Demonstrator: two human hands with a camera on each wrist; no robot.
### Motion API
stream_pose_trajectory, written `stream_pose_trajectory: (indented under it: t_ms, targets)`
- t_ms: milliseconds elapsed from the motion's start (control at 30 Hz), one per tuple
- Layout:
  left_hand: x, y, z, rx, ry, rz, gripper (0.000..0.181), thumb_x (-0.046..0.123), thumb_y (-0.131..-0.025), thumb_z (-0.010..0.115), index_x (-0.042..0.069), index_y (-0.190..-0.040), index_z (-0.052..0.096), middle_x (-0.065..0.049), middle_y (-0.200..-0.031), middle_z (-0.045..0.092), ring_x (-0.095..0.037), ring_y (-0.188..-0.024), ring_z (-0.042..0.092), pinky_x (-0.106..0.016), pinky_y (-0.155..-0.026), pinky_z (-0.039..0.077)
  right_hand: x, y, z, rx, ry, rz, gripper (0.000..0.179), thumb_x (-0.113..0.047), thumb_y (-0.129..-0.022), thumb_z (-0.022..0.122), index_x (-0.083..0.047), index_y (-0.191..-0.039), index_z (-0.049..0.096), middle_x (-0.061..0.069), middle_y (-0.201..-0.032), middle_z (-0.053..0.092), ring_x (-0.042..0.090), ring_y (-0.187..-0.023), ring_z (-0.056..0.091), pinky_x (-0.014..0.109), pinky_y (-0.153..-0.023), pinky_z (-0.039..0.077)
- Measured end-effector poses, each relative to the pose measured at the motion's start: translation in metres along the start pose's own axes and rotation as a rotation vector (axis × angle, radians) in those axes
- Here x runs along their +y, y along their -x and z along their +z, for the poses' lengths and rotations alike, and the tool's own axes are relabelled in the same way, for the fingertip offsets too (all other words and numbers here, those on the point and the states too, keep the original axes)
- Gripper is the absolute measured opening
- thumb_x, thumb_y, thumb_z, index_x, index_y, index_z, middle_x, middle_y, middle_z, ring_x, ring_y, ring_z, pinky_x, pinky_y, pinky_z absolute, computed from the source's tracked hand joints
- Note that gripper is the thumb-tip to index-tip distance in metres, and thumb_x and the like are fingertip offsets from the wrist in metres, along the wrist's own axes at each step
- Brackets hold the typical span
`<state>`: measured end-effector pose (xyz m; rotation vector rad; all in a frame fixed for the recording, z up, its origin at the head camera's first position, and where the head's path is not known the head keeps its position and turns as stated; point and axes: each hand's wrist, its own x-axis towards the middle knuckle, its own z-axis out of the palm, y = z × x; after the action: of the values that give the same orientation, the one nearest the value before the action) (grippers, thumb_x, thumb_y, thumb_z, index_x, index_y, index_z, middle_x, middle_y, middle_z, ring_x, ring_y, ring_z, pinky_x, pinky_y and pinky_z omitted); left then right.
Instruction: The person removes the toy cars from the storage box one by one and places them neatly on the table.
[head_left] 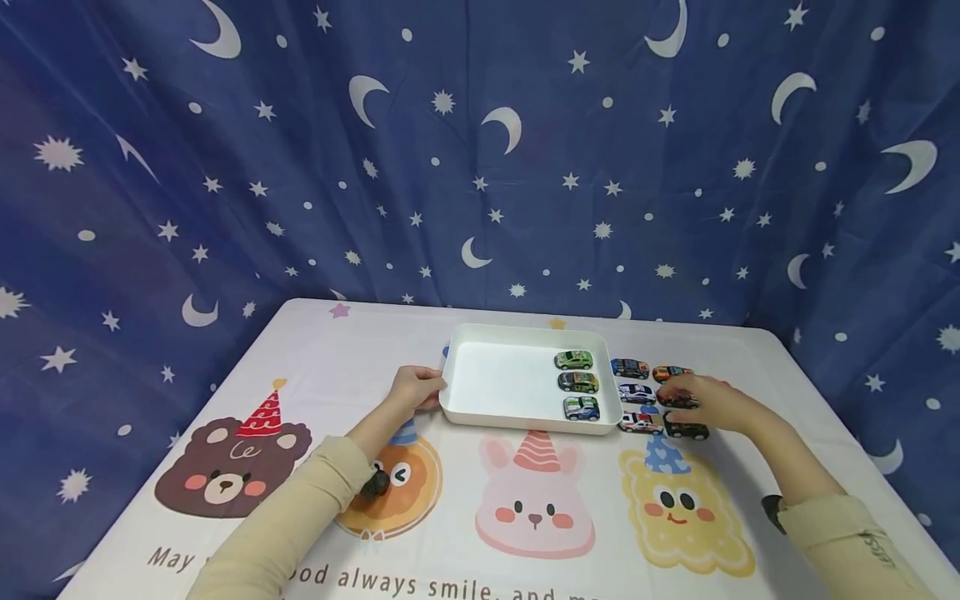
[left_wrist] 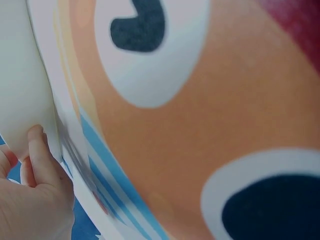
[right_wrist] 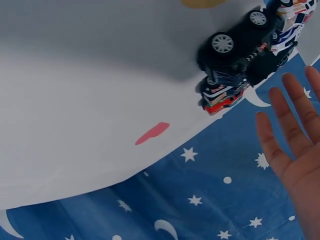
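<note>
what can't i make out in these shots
- Head view: part of the middle car in the right column, behind the right grip.
- Head view: some of the printed sentence, behind the left sleeve; its end, cut by the bottom edge.
- Left wrist view: most of the white tray, cut off by the left edge.

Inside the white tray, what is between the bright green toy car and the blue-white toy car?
A dark patterned toy car; the head view shows it.

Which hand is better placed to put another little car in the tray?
Probably the right hand: it is at the toy cars outside the tray, while the left hand holds the tray's opposite end.
</note>
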<state>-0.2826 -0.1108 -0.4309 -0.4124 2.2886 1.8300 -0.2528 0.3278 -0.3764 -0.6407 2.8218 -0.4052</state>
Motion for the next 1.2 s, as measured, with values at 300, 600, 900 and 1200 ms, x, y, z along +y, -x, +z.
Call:
stream_pose_trajectory:
  t_ms: [300, 600, 900, 1200]
  targets:
    - [-0.001, -0.001, 0.0, 0.003, -0.009, -0.005, 0.026, 0.004, -0.085, 0.062, -0.006, -0.109, 0.062, -0.018, -0.097, 0.067, -0.008, -0.058, 0.06, -0.019, -0.055, 0.057, -0.003, -0.016, -0.007, 0.001, -0.026, -0.098, 0.036, -0.014, -0.084, 0.07, 0.008, -0.11, 0.061, 0.022, -0.106, 0.065, 0.037, -0.096, 0.061, 0.051, -0.085, 0.054]
    - [-0.001, -0.002, -0.003, 0.009, -0.002, -0.009, 0.026, 0.003, -0.085, 0.061, -0.007, -0.11, 0.062, -0.011, -0.088, 0.066, -0.006, -0.057, 0.059, -0.017, -0.054, 0.056, -0.015, -0.037, -0.009, -0.025, -0.033, -0.079, 0.035, -0.014, -0.086, 0.067, 0.006, -0.114, 0.061, 0.023, -0.113, 0.063, 0.039, -0.102, 0.059, 0.052, -0.089, 0.053]
    - [-0.002, -0.001, -0.003, 0.004, 0.002, -0.011, 0.025, 0.003, -0.086, 0.061, -0.007, -0.109, 0.062, -0.012, -0.088, 0.067, -0.006, -0.057, 0.059, -0.017, -0.053, 0.056, -0.027, -0.052, -0.007, -0.008, 0.016, -0.092, 0.029, -0.012, -0.086, 0.067, 0.002, -0.112, 0.064, 0.019, -0.11, 0.066, 0.035, -0.101, 0.06, 0.048, -0.085, 0.055]
    - [-0.001, -0.002, -0.001, 0.006, 0.007, 0.005, 0.025, 0.002, -0.084, 0.062, -0.008, -0.106, 0.063, -0.009, -0.083, 0.067, -0.006, -0.055, 0.059, -0.018, -0.053, 0.056, -0.032, -0.06, -0.008, 0.036, 0.012, -0.094, 0.028, -0.007, -0.085, 0.067, 0.004, -0.11, 0.063, 0.021, -0.108, 0.066, 0.037, -0.1, 0.062, 0.048, -0.087, 0.054]
